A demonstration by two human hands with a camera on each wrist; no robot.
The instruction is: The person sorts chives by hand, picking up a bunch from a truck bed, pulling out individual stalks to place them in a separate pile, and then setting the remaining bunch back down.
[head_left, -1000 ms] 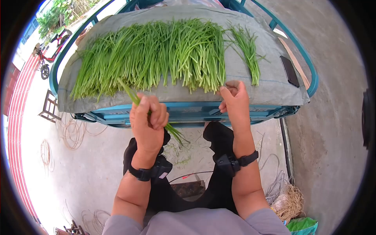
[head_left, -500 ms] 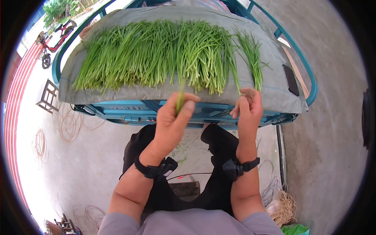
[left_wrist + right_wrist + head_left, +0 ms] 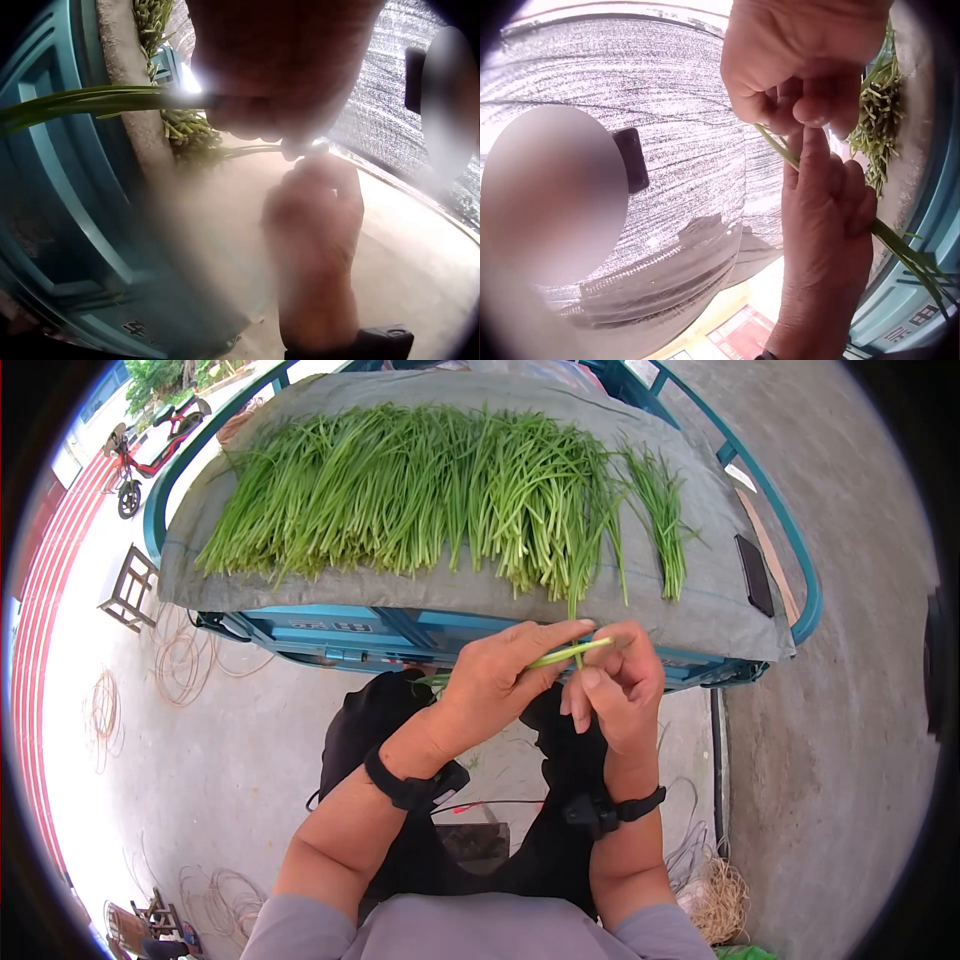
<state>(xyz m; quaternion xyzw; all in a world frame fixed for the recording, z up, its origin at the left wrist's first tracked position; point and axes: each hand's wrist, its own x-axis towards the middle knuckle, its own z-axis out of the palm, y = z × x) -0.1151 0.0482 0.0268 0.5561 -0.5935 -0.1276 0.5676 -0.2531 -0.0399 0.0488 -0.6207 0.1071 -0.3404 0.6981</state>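
Note:
The left hand [image 3: 497,677] grips a few green stalks [image 3: 570,652] whose pale ends stick out past its fingertips; their leafy ends trail out behind it in the right wrist view [image 3: 911,259]. Close against it, the right hand [image 3: 625,685] has curled fingers and pinches a thin stalk that runs up toward the pile. The fingertips of both hands meet or nearly meet. Beyond them a wide row of green stalks [image 3: 400,490] lies on a grey cloth [image 3: 400,592], cut ends toward the person. A small separate bunch [image 3: 665,530] lies to its right.
The cloth covers the bed of a blue cart [image 3: 330,628] with side rails [image 3: 790,550]. A phone [image 3: 753,574] lies at the cloth's right. A wooden stool [image 3: 128,588], coiled wire [image 3: 185,665] and a straw bundle [image 3: 718,900] are on the ground.
The left hand has moved right with its stalks, up to the right hand. The right hand has shifted slightly lower, and a stalk now runs from it to the pile. The head view has shifted.

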